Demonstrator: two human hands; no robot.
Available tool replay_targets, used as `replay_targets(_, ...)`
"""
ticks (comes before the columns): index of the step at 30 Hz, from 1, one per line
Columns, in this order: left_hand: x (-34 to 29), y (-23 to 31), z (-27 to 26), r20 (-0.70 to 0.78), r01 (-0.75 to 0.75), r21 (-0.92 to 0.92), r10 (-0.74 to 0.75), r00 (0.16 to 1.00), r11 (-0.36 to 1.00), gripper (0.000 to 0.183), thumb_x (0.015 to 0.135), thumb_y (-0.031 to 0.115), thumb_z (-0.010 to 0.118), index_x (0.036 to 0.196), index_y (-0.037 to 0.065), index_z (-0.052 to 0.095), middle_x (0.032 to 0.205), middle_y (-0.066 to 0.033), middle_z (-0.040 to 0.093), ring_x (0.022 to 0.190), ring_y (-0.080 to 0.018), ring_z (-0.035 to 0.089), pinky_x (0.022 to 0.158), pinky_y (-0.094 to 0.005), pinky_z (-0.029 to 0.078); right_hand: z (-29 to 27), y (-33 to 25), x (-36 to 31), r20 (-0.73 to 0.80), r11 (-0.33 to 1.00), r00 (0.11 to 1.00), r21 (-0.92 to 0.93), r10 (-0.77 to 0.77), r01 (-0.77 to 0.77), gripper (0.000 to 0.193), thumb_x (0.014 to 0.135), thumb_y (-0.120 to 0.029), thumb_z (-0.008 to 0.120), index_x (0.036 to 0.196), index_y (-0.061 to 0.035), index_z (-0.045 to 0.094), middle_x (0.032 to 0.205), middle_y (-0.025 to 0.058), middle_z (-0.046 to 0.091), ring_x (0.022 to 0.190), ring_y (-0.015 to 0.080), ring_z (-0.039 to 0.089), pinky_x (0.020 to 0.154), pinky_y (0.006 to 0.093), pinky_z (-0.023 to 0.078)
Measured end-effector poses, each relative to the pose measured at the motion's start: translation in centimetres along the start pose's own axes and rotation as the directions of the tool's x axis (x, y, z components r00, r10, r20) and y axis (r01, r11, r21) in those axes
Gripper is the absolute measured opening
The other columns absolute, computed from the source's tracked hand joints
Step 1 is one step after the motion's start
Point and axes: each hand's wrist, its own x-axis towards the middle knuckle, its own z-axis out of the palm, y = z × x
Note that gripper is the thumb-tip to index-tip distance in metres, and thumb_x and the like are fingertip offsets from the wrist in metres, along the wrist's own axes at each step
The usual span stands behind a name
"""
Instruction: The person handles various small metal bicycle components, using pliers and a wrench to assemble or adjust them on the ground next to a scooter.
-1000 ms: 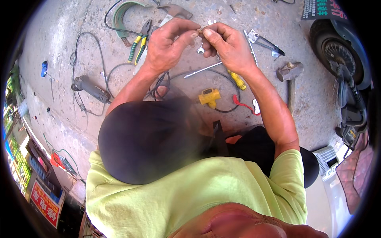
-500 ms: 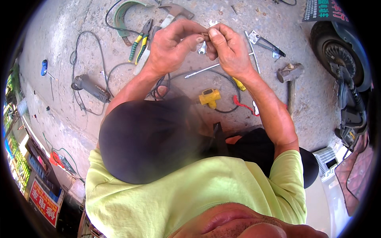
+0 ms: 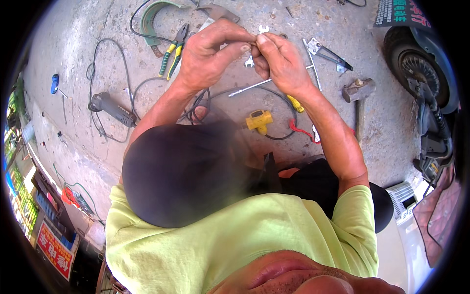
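My left hand (image 3: 208, 56) and my right hand (image 3: 284, 61) meet fingertip to fingertip above the concrete floor. Both are closed in a pinch around something small and brownish, mostly covered by the fingers; its kind cannot be made out. Below the fingertips lies an open-ended wrench (image 3: 263, 29), partly hidden by my right hand. Pliers with green and yellow handles (image 3: 171, 56) rest beside my left hand. Partly behind that hand lies a hammer (image 3: 218, 13). A metal T-shaped bar (image 3: 245, 88) stretches beneath my right hand.
An angle grinder (image 3: 112, 109) with a cord lies at left, near a blue-handled tool (image 3: 54, 84). A yellow power tool part (image 3: 258, 120) sits between my arms. Right of them are a black-handled metal tool (image 3: 333, 56), a mallet (image 3: 359, 93) and a scooter wheel (image 3: 416, 68).
Both hands have shifted slightly, still pinched together. More of the wrench's upper end shows, and a small ring on the floor beside it has come into sight. The floor tools have not moved.
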Motion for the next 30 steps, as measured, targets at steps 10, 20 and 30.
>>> replay_targets(10, -0.1, 0.2, 0.7, -0.060, 0.104, -0.144, -0.114, 0.992, 0.984, 0.020, 0.089, 0.000, 0.071, 0.109, 0.002, 0.073, 0.101, -0.0071, 0.073, 0.096, -0.0150, 0.068, 0.084, -0.0281, 0.054, -0.1, -0.2, 0.2, 0.066, 0.968, 0.988, 0.200, 0.139, -0.150, 0.039, 0.106, -0.035, 0.046, 0.088, -0.0029, 0.055, 0.069, -0.0024, 0.044, 0.057, 0.0091, 0.037, 0.051, 0.0279, 0.033)
replay_targets(20, -0.6, -0.4, 0.5, -0.030, 0.364, -0.273, -0.387, 0.922, 0.890, 0.025, 0.089, 0.010, 0.076, 0.112, 0.001, 0.072, 0.095, -0.0074, 0.076, 0.089, -0.0124, 0.070, 0.081, -0.0273, 0.056, -0.3, 0.8, 0.6, 0.063, 0.976, 0.992, 0.178, 0.113, -0.122, 0.043, 0.106, -0.038, 0.045, 0.090, 0.0003, 0.058, 0.070, 0.0018, 0.051, 0.059, 0.0123, 0.046, 0.054, 0.0297, 0.038)
replay_targets(30, -2.8, -7.4, 1.2, 0.018, 0.486, 0.328, -0.520, 0.854, 0.810, 0.025, 0.088, 0.022, 0.071, 0.106, 0.006, 0.075, 0.099, -0.0113, 0.075, 0.091, -0.0224, 0.072, 0.085, -0.0342, 0.055, -6.3, 2.4, 0.7, -0.117, 0.996, 0.993, 0.083, -0.018, 0.028, 0.026, 0.104, -0.029, 0.058, 0.108, -0.0044, 0.066, 0.088, 0.0007, 0.063, 0.076, 0.0092, 0.058, 0.068, 0.0240, 0.046)
